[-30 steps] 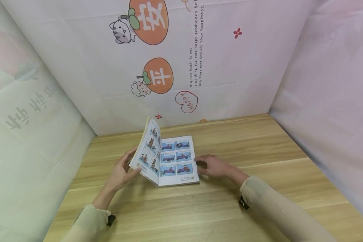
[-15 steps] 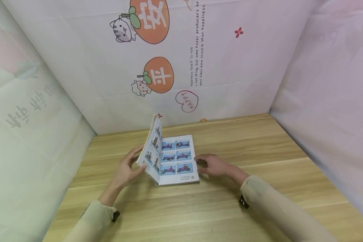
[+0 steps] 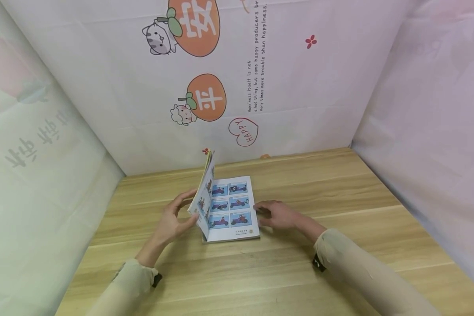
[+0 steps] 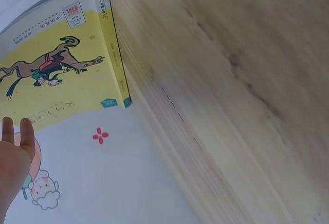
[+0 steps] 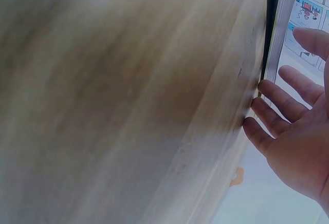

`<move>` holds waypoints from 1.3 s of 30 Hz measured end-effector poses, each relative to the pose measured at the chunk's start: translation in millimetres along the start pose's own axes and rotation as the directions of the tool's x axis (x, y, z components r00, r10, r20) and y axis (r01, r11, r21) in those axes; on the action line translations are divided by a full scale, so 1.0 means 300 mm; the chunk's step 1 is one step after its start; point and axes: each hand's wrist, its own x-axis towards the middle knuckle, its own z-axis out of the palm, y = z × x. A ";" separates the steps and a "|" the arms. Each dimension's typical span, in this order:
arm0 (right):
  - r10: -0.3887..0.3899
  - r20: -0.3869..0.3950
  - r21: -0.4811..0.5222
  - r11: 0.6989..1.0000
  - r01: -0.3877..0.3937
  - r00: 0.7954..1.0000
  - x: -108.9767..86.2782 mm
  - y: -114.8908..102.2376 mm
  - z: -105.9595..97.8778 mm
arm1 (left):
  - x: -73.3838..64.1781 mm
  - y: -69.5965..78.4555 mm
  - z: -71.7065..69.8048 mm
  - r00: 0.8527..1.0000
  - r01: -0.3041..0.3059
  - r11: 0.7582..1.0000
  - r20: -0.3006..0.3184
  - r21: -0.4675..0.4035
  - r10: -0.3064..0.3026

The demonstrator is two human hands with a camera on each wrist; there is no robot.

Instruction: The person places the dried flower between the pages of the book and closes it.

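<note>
A comic book lies open on the wooden table, its right page flat and printed with colour panels. My left hand holds the raised left part, thumb at the lower corner on the page side and fingers behind the cover. That part stands steeply, leaning slightly right. In the left wrist view the yellow cover shows a drawn horse, and two fingertips stick up beside it. At the book's right edge rests my right hand. Its loosely bent fingers are spread along the page block in the right wrist view.
The wooden table extends around the book. Behind it stands a white cloth wall with orange fruit prints and lettering. More pale cloth hangs at the left side and the right side.
My left hand has moved right and slightly up, swinging the raised left part of the book from a leftward lean to a nearly upright stand. My right hand has stayed at the right edge.
</note>
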 end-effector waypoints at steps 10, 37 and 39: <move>-0.007 0.009 0.012 1.000 0.007 1.000 -0.002 0.007 0.002 | 0.019 0.004 0.029 0.999 -0.022 0.999 0.029 -0.033 0.023; -0.016 0.001 0.034 0.999 0.016 1.000 -0.025 0.008 -0.017 | 0.069 0.048 0.126 0.997 -0.053 0.956 0.076 0.289 0.032; -0.019 0.001 0.037 0.999 0.019 1.000 -0.027 0.007 -0.018 | 0.074 0.049 0.137 0.996 -0.061 0.951 0.082 0.304 0.038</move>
